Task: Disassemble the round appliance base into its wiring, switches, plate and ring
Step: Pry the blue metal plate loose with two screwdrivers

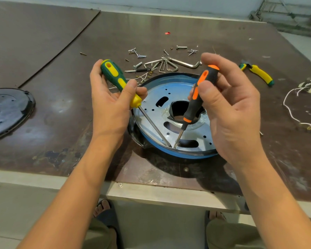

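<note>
Blue-rimmed and round, the appliance base (178, 156) lies on the brown table (61, 69) just in front of us, near the front edge. Its silvery metal plate (151, 97) faces up inside the blue ring (171, 78).

Our left hand (111, 105) curls its fingers and thumb round a green-and-yellow screwdriver (115, 76), and the shaft slants down across the plate. Our right hand (232, 112) pinches a black-and-orange screwdriver (194, 105) between thumb and fingers, holding it nearly upright over the central opening. Both tips meet at the plate's near edge, where it joins the ring.

Beyond the base lie hex keys (169, 64) and scattered screws (136, 53). A yellow-handled tool (258, 73) sits to the right, with a loose white wire (287, 103) near it. A black cover (5, 108) rests well apart at the far left.
</note>
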`<state>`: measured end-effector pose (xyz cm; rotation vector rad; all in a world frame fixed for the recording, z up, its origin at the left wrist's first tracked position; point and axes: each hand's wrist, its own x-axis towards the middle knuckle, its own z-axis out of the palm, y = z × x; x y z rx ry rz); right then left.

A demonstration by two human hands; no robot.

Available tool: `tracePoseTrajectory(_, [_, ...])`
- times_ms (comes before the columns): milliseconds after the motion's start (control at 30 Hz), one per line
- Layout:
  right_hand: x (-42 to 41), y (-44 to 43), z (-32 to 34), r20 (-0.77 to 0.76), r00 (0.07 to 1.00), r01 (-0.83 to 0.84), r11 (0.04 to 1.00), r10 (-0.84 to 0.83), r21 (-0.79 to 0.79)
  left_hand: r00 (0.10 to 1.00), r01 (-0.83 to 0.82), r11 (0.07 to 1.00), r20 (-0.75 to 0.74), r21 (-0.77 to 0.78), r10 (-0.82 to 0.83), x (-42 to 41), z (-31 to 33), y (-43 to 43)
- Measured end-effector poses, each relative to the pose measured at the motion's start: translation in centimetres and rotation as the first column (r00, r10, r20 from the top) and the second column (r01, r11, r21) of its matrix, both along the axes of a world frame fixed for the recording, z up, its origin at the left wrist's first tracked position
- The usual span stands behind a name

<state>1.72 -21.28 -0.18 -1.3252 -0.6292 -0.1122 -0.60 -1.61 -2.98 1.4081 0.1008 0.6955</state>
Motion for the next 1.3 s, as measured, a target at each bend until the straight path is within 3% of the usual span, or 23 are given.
tracePoseTrajectory(267, [0.2,-0.2,0.1,-0.176,0.965,-0.185,0.98,0.196,0.077,1.0,-0.023,1.0,0.004,0.018,0.023,0.1,-0.5,0.2])
tracePoseTrajectory(467, [0.4,-1.0,0.7,0.111,0.991,-0.078,0.994,0.069,0.073,0.999,-0.028,0.998,0.018,0.052,0.027,0.4,-0.8,0.4])
tracePoseTrajectory(567, [0.8,-2.4,2.2,0.331,0.944,0.051,0.986,0.005,-0.16,1.0,-0.021,0.998,0.019,0.056,0.02,0.3,-0.9,0.4])
tracePoseTrajectory(633, [1.3,-3.0,3.2,0.427,0.898,0.133,0.864,0.102,-0.486,1.0,-0.027,0.999,0.014,0.046,0.026,0.2,-0.8,0.5])
tracePoseTrajectory(733, [1.7,-2.6,3.7,0.307,0.852,0.092,0.456,0.423,-0.885,0.999,-0.036,0.999,0.007,0.033,0.035,0.0,-0.6,0.3])
tracePoseTrajectory(800, [1.8,-1.6,3.6,0.152,0.839,0.049,0.207,0.522,-0.977,0.999,-0.042,0.999,-0.002,0.03,0.043,0.2,-0.6,0.2])
tracePoseTrajectory(867, [1.8,-0.8,3.4,0.08,0.832,0.043,0.081,0.549,-0.996,0.999,-0.043,0.999,-0.009,0.024,0.043,0.2,-0.5,0.2])
tracePoseTrajectory(1300, [1.6,0.7,3.5,0.082,0.747,0.076,0.038,0.66,-0.996,0.999,-0.031,0.999,-0.025,-0.039,0.03,0.4,-0.5,0.4])
